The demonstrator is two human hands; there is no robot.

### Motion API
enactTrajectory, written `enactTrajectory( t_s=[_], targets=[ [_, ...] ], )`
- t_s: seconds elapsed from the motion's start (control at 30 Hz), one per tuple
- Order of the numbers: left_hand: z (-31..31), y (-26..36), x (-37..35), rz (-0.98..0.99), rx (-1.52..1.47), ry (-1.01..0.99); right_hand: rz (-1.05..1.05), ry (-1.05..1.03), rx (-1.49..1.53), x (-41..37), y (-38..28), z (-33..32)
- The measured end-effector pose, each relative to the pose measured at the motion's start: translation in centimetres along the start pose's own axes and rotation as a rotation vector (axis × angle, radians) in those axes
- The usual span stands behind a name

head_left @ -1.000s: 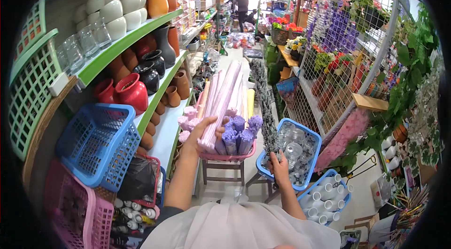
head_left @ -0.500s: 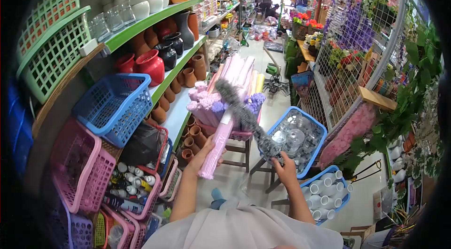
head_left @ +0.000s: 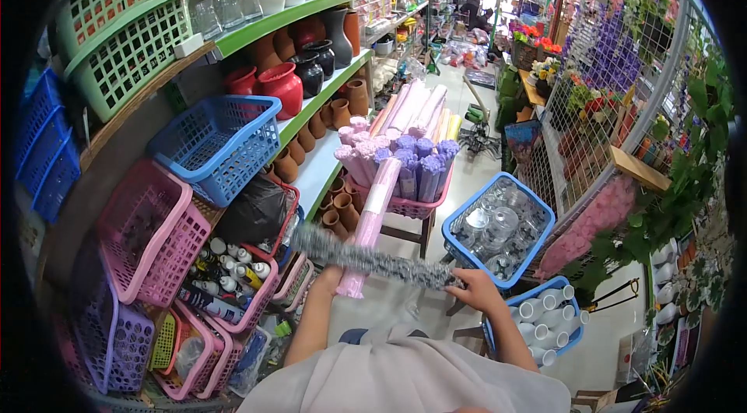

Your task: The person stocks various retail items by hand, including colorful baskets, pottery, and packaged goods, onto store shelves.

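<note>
My left hand (head_left: 330, 281) is closed round the lower part of a long pink wrapped bundle (head_left: 377, 207), partly hidden behind a fluffy grey duster-like stick. My right hand (head_left: 471, 288) grips the right end of this grey stick (head_left: 389, 267), which lies nearly level across the pink bundle. Its left end is blurred. Beyond my hands, a pink basket (head_left: 412, 207) holds upright pink and purple wrapped bundles (head_left: 424, 160) on a stool.
A blue basket of clear items (head_left: 447, 238) and another with white cups (head_left: 574, 341) stand at right. Shelves with pots (head_left: 280, 94) and stacked baskets (head_left: 148, 257) line the left; a wire mesh rack (head_left: 615, 86) is at right. People (head_left: 473, 0) stand far back.
The grey stick has swung down from a steep diagonal to nearly level, its far end moving left and toward me. The view has shifted, so the shelves and baskets appear further right.
</note>
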State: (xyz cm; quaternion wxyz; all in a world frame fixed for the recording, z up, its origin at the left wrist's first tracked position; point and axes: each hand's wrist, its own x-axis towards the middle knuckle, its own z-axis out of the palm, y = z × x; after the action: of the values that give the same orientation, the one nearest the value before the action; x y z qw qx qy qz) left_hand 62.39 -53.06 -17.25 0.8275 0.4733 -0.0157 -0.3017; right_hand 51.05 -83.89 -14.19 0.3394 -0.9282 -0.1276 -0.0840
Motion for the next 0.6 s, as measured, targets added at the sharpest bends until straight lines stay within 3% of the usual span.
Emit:
enactTrajectory(
  t_s=[0.07, 0.13, 0.17, 0.2, 0.27, 0.3, 0.33, 0.4, 0.43, 0.53, 0.57, 0.6],
  targets=[
    [-1.0, -0.6, 0.2, -0.048, -0.074, 0.092, -0.053, 0.044, -0.06, 0.6, 0.6, 0.0],
    [-0.3, 0.6, -0.8, 0.016, -0.076, 0.025, 0.404, 0.043, -0.022, 1.4, -0.3, -0.5],
    [-0.1, 0.7, -1.4, 0.074, -0.075, -0.047, 0.485, 0.083, -0.002, 1.8, -1.3, -0.4],
    [-1.4, -0.2, -0.9, 0.072, -0.082, -0.038, 0.485, 0.071, -0.002, 1.5, -1.2, 0.0],
    [-4.8, -2.1, 1.1, -0.039, -0.42, -0.374, 0.129, 0.013, 0.097, 0.7, -0.3, 0.6],
    [-2.3, -1.2, 0.6, 0.084, -0.276, 0.054, -0.03, -0.032, 0.045, 0.5, 0.3, 0.5],
    [-4.7, -1.4, 1.4, -0.039, -0.44, -0.384, -0.031, -0.035, 0.042, 0.5, 0.7, 0.4],
    [-4.1, -2.1, 0.6, 0.0, -0.137, -0.009, 0.206, -0.068, 0.118, 0.4, 1.3, 0.1],
    [-1.7, -0.5, 0.0, 0.037, -0.332, -0.303, 0.265, 0.03, 0.125, 0.6, 0.7, -0.2],
    [0.5, -0.2, -0.6, 0.026, -0.237, -0.176, 0.435, 0.101, 0.058, 0.5, -0.6, 0.0],
    [-0.2, -0.6, -0.1, -0.023, -0.276, -0.228, 0.279, 0.059, 0.108, -0.2, 0.5, 0.6],
    [-1.1, -1.3, 0.6, -0.026, -0.268, -0.232, 0.28, 0.067, 0.112, -0.4, 0.7, 0.2]
  ],
)
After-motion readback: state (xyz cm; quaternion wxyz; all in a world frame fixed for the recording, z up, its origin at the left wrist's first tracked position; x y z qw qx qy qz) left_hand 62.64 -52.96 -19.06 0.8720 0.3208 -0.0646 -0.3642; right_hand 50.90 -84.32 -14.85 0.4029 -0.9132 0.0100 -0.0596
